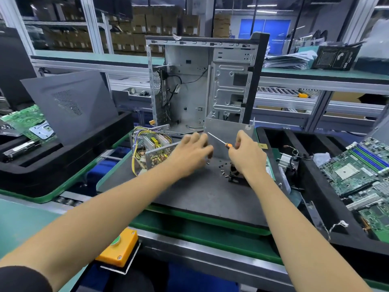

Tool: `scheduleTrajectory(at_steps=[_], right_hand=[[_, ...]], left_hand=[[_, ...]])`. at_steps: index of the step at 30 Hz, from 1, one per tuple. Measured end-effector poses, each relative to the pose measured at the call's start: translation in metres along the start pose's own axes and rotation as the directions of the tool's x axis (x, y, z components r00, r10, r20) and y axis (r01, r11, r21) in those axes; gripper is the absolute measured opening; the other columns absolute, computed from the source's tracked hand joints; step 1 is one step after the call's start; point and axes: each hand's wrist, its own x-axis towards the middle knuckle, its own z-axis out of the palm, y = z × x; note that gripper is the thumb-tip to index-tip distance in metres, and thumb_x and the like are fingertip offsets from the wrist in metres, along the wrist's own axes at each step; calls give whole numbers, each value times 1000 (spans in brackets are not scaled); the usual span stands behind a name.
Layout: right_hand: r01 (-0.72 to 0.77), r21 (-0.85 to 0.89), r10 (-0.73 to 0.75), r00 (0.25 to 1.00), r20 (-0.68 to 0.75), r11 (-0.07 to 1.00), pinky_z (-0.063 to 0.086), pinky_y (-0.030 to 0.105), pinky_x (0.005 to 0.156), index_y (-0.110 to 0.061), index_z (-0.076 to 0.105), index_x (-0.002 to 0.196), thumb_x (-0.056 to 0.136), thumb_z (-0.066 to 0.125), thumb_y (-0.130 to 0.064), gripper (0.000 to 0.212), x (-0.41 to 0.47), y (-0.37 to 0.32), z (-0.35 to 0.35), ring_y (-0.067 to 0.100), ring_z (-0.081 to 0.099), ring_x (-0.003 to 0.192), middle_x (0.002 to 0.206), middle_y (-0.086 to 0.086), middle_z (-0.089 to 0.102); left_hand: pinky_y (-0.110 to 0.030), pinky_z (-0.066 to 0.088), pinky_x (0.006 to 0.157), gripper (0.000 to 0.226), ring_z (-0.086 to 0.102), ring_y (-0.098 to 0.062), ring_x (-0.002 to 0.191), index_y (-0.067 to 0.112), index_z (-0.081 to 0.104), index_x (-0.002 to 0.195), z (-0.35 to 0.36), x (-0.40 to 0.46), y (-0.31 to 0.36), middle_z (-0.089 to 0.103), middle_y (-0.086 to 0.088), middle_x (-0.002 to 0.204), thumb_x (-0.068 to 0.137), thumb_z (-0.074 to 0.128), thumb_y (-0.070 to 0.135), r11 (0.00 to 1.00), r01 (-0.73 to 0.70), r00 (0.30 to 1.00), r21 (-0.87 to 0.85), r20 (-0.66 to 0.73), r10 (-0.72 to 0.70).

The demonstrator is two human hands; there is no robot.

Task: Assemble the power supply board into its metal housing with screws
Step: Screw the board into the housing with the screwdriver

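Screwdriver (pixel 221 142) in right hand (pixel 246 154) | screws (pixel 222 166) loose | chassis (pixel 202 81) behind

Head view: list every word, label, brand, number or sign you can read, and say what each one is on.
None can be read with certainty.
Black box on the rear shelf: white lettering along its lower right edge, too blurred to read.
Cardboard cartons behind the glass: pale labels, too small.
Motherboard at right: markings too small.
Power supply board: no legible print.
Yellow button box: no text visible.
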Motion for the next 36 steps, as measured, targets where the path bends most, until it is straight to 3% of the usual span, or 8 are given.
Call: scheduleTrajectory(at_steps=[5,15,17,20,26,28,32,36], right_hand=[[-6,98,17,994,-108,995,32,32,56,-24,49,81,82,64,-32,17,7,13,7,25,57,71,69,-10,62],[75,-62,-82,988,-128,995,20,25,51,-26,47,83,80,58,-29,11,3,24,16,22,44,55,61,-10,53],[70,-47,-77,985,-158,996,24,24,51,-25,49,84,80,59,-26,11,2,24,14,24,51,59,63,-8,57],[47,14,-42,972,-230,999,30,24,53,-23,51,82,78,62,-21,11,-2,26,10,25,55,60,62,-9,55],[142,7,-135,955,-265,990,31,27,53,-20,53,76,68,53,-21,7,-11,24,3,29,52,57,57,-8,49],[165,9,-157,952,-265,986,29,25,52,-19,52,76,68,53,-20,8,-11,24,4,29,52,57,56,-6,52],[164,6,-158,955,-250,986,32,25,52,-18,53,76,69,54,-20,8,-11,24,5,30,54,59,58,-4,56],[153,36,-137,949,-283,988,35,27,53,-19,54,76,67,51,-24,10,-11,25,4,28,53,58,59,-6,54]], left_hand=[[-36,33,90,33,49,-25,121,27,63,124,20,22,26,59,-2,122,98,60,48,948,127,966,-293,254,-51],[-39,41,93,26,54,-22,113,25,73,112,40,29,22,65,0,111,99,64,44,846,207,971,-491,207,-117],[-41,48,92,18,61,-21,105,21,72,107,39,23,17,71,0,105,98,68,35,724,260,966,-639,167,-199],[-38,57,81,10,70,-14,86,19,60,99,36,14,9,75,2,91,98,70,23,440,329,902,-835,140,-408],[-31,62,60,19,76,-12,91,22,53,92,28,13,7,74,-10,95,102,62,7,43,253,802,-966,185,-568],[-30,63,62,22,77,-16,89,19,54,92,27,13,7,74,-11,96,102,58,0,-12,252,792,-968,214,-572],[-29,60,59,26,76,-26,87,16,54,93,26,13,8,72,-9,90,102,49,-8,-11,289,797,-957,247,-551],[-28,60,60,25,74,-22,84,15,53,94,24,13,9,73,-10,92,102,48,-9,9,286,801,-958,234,-552]])
